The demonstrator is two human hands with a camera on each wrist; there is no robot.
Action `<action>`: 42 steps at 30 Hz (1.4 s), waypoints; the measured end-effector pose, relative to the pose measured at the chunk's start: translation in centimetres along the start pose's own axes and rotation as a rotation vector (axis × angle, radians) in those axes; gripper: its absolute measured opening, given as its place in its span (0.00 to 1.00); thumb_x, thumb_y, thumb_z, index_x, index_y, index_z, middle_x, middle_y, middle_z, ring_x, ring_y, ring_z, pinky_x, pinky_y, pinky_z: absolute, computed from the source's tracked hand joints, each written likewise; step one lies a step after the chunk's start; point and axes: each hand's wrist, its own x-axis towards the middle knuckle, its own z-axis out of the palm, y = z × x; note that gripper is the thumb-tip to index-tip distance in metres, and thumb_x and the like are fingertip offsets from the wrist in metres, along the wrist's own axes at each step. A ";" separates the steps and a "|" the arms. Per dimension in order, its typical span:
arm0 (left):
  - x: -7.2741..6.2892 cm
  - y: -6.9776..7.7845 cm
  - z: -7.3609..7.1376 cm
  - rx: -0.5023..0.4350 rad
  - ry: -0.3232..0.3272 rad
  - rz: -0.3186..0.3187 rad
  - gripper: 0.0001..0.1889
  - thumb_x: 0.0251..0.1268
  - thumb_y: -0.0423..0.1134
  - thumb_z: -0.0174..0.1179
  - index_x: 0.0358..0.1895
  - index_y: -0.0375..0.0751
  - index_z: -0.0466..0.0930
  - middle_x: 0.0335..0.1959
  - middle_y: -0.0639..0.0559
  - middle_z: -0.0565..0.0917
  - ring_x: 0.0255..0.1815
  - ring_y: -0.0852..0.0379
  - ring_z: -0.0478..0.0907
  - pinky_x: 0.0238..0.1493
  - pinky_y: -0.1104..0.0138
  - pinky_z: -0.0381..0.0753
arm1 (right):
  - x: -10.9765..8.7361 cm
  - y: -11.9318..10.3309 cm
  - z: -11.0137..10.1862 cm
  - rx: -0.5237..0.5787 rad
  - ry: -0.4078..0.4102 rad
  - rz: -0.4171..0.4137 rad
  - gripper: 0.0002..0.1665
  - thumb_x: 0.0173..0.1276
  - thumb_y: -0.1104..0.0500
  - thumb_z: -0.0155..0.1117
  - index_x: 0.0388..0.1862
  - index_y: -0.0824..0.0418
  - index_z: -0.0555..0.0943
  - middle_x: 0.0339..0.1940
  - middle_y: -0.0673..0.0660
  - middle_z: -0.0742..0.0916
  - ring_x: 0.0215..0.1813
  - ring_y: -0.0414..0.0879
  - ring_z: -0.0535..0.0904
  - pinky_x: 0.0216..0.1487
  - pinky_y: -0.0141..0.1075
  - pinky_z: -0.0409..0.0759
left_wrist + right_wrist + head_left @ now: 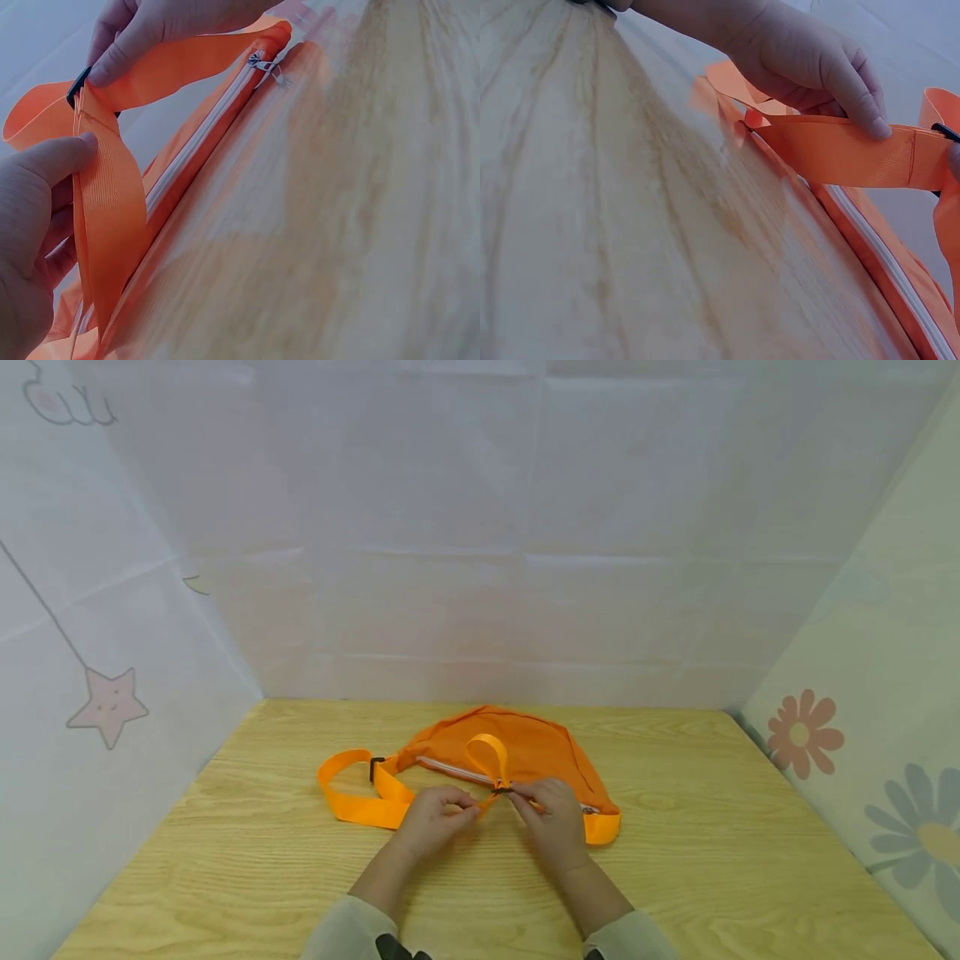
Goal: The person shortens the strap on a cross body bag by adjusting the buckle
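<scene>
An orange waist bag (517, 743) lies on the table with its white zipper toward me. Over its front edge, my left hand (435, 818) pinches the orange strap (112, 202) between thumb and fingers. My right hand (557, 827) grips a black slide buckle (501, 790) at its edge, the thumb pressed on it in the left wrist view. Above the buckle the webbing stands up in a small loop (489, 752). Only the right thumb's tip shows at the edge of the right wrist view, beside the buckle (946, 133).
To the left, more strap curls on the wooden table (712, 860), with a second black buckle (377, 768) on it. A metal zipper pull (264, 66) sits at the zipper's end. Patterned cloth walls (450, 527) stand behind and on both sides.
</scene>
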 end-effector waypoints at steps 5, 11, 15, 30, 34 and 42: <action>0.0 -0.3 0.1 -0.051 0.013 0.052 0.06 0.63 0.37 0.66 0.34 0.39 0.89 0.33 0.48 0.87 0.34 0.67 0.78 0.41 0.72 0.78 | 0.1 -0.1 -0.1 0.001 0.010 0.022 0.12 0.45 0.67 0.80 0.30 0.58 0.89 0.25 0.50 0.88 0.28 0.41 0.79 0.35 0.30 0.74; 0.0 -0.3 -0.1 -0.159 0.010 0.086 0.07 0.63 0.35 0.65 0.33 0.33 0.88 0.33 0.41 0.85 0.33 0.69 0.76 0.41 0.72 0.77 | 0.0 0.1 0.0 0.014 0.017 0.011 0.13 0.44 0.67 0.80 0.30 0.57 0.89 0.25 0.49 0.88 0.29 0.40 0.78 0.36 0.28 0.73; 0.0 -0.4 -0.1 -0.241 -0.001 0.069 0.07 0.63 0.33 0.64 0.32 0.30 0.86 0.34 0.36 0.84 0.33 0.68 0.74 0.39 0.72 0.76 | 0.0 0.1 0.0 0.021 0.018 0.003 0.13 0.44 0.66 0.80 0.31 0.56 0.89 0.25 0.49 0.88 0.29 0.41 0.78 0.36 0.28 0.72; 0.1 -0.4 -0.1 0.282 0.287 0.380 0.05 0.51 0.31 0.72 0.32 0.41 0.90 0.25 0.54 0.86 0.27 0.59 0.78 0.30 0.73 0.76 | 0.0 0.2 0.0 0.017 0.030 0.004 0.12 0.44 0.66 0.80 0.30 0.57 0.89 0.24 0.49 0.88 0.28 0.40 0.78 0.36 0.29 0.71; 0.1 -0.6 -0.1 0.301 0.349 0.413 0.06 0.48 0.31 0.74 0.31 0.42 0.90 0.23 0.55 0.86 0.26 0.60 0.77 0.30 0.73 0.74 | 0.0 0.2 0.1 0.019 0.024 0.021 0.11 0.45 0.64 0.80 0.30 0.56 0.89 0.24 0.48 0.88 0.28 0.40 0.78 0.37 0.27 0.71; 0.1 -0.8 -0.1 0.273 0.379 0.457 0.06 0.46 0.29 0.75 0.29 0.42 0.89 0.21 0.55 0.85 0.25 0.60 0.76 0.30 0.72 0.74 | 0.1 0.1 0.0 -0.002 0.027 0.028 0.12 0.45 0.65 0.79 0.31 0.56 0.89 0.24 0.48 0.89 0.28 0.40 0.79 0.36 0.32 0.73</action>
